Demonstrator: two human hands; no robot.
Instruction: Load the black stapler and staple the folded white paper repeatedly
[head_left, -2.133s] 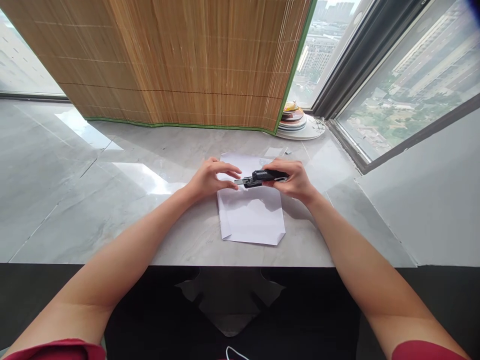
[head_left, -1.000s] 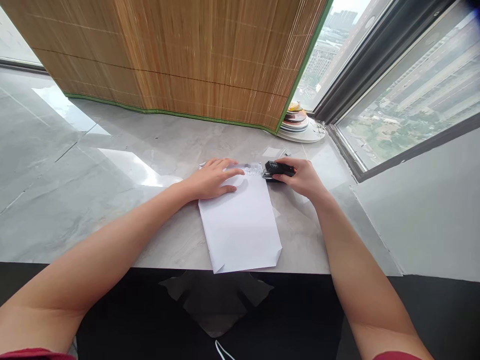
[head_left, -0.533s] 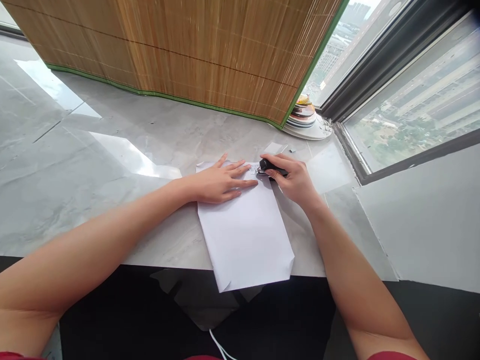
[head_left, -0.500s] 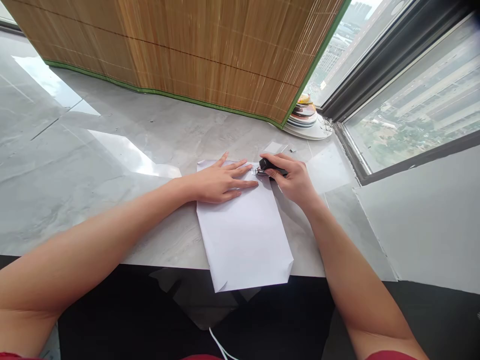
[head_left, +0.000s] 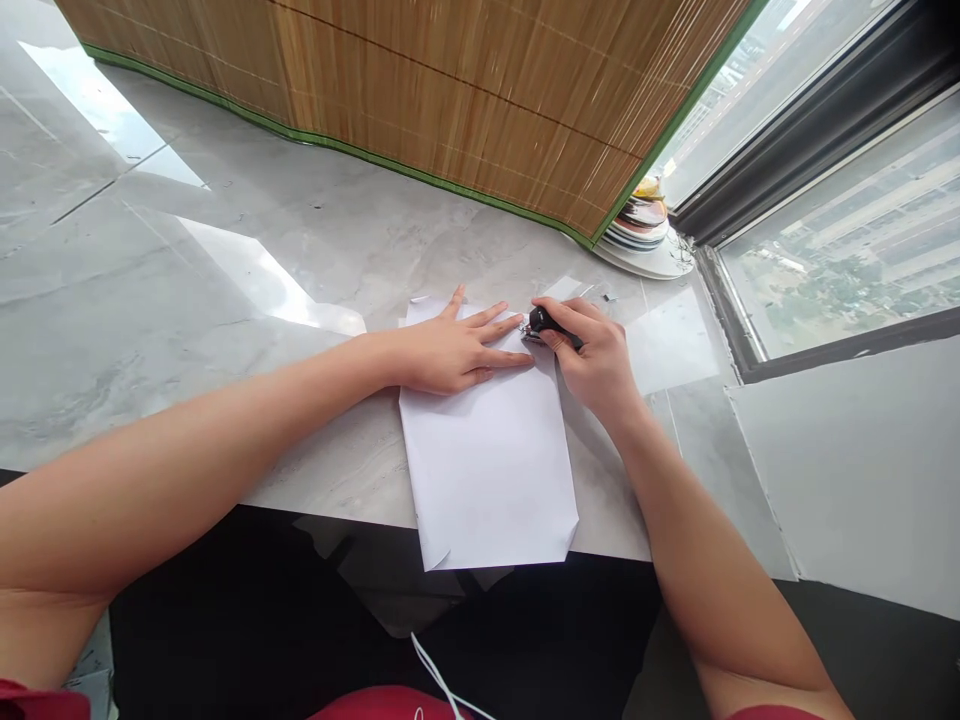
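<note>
A white folded paper (head_left: 487, 470) lies on the counter, its near end sticking out past the front edge. My left hand (head_left: 450, 352) lies flat across its upper part, fingers spread over the sheet. In my right hand (head_left: 596, 355) is a small black stapler (head_left: 546, 322) with a metal front, gripped between thumb and fingers at the paper's upper right edge. The stapler's front end reaches over the paper close to my left fingertips. Most of its rear is hidden in my palm, and whether its jaws are pressed together I cannot tell.
A bamboo mat (head_left: 420, 90) with green edging stands upright along the back. Behind its right end is a stack of plates (head_left: 641, 240) by the window frame (head_left: 795, 110). A small clear packet (head_left: 568, 288) lies beyond the stapler. White cables (head_left: 435, 670) hang below the counter (head_left: 315, 470).
The whole view has shifted a little, with the plates and window further right. Both hands stay on the paper and stapler, with little change in their places relative to each other.
</note>
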